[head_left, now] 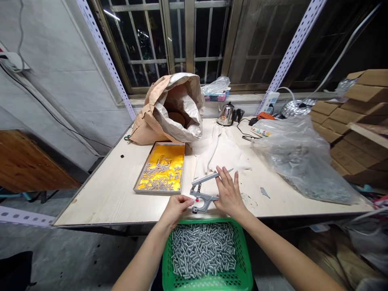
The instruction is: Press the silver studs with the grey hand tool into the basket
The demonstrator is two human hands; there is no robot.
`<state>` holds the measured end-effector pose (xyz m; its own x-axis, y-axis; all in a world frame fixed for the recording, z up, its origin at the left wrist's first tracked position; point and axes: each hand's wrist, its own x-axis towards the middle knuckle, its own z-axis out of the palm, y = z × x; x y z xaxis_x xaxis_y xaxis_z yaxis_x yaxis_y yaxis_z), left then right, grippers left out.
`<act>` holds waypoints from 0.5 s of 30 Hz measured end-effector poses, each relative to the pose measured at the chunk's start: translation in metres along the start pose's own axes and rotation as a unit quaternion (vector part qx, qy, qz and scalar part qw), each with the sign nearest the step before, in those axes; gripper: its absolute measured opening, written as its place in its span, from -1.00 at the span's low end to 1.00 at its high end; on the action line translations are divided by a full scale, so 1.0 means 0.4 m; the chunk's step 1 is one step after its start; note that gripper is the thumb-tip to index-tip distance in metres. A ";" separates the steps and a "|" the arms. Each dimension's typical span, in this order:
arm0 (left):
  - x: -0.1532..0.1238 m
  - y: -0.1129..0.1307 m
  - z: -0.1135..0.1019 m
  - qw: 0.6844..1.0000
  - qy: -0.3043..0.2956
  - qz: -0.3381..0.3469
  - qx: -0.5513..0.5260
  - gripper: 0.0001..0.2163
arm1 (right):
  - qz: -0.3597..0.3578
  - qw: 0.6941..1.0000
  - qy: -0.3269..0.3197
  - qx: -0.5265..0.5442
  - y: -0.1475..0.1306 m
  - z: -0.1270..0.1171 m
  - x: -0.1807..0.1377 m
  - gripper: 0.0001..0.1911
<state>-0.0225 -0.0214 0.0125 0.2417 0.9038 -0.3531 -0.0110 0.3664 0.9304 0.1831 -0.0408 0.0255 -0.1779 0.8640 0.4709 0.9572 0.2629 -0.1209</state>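
1. The grey pliers (204, 197) are at the near edge of the table (103, 194), head toward 9 o'clock, upper handle slanting to about 2.
2. Right hand (228, 195): at the pliers' 3 o'clock, fingers spread across the handles, holding them.
3. Left hand (175, 208): nearer the head, fingertips pinched together beside the red tip (197, 199); whether around something, I cannot tell.

Pale bench (103, 190) sits just under a barred window (189, 36), glass (203, 42) pretty much black, whitish wall (54, 60) off to the left, spotty grey floor (87, 246) below.
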 end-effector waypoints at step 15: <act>-0.007 0.018 0.008 0.984 -0.085 -0.048 0.146 -0.78 | 0.005 0.999 -0.049 0.014 -0.014 0.036 -0.024 -0.26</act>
<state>-0.0201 -0.0218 0.0204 0.3869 0.8091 -0.4423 0.2935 0.3467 0.8909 0.1762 -0.0443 0.0089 -0.1909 0.9041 0.3823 0.9526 0.2646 -0.1500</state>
